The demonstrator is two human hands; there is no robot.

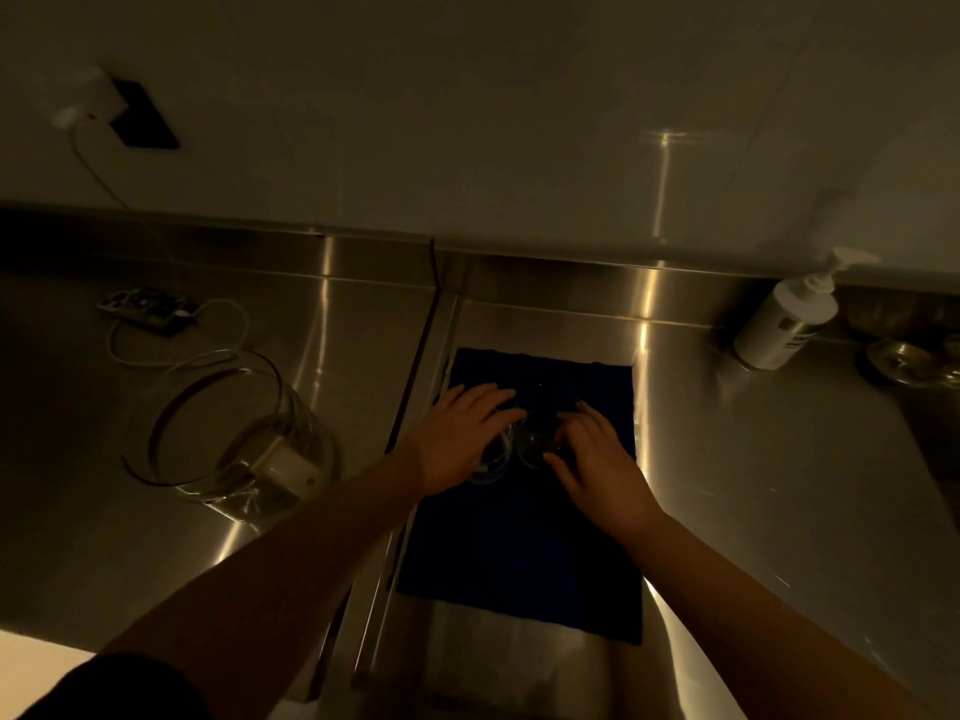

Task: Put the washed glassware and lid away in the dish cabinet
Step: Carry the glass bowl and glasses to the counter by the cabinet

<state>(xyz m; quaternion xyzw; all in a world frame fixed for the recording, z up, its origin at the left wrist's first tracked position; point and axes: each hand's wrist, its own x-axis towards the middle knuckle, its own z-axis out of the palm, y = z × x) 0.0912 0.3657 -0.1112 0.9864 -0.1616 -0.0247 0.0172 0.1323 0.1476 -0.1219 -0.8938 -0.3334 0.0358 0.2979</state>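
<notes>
Dim light, steel bench seen from above. Landmark: dark blue cloth spread flat on the bench, mid-frame.

Both hands over the far half of the cloth. Left hand lies with fingers spread and nearly straight over a small clear glass that stands on the cloth; palm on top of it, not clearly curled round it. Right hand just beside, fingers bent down onto a second small glass; looks like a grip from above, but the dark makes it hard to be sure. The two glasses sit touching or nearly so.

Left of the cloth, well apart: large clear glass jar, lying tilted on the bench, a white block showing at its near side. Beyond the jar, a power strip with white cable. Right of the cloth, at the back wall: white pump bottle. Further right, small glass pieces near the frame edge, unclear
</notes>
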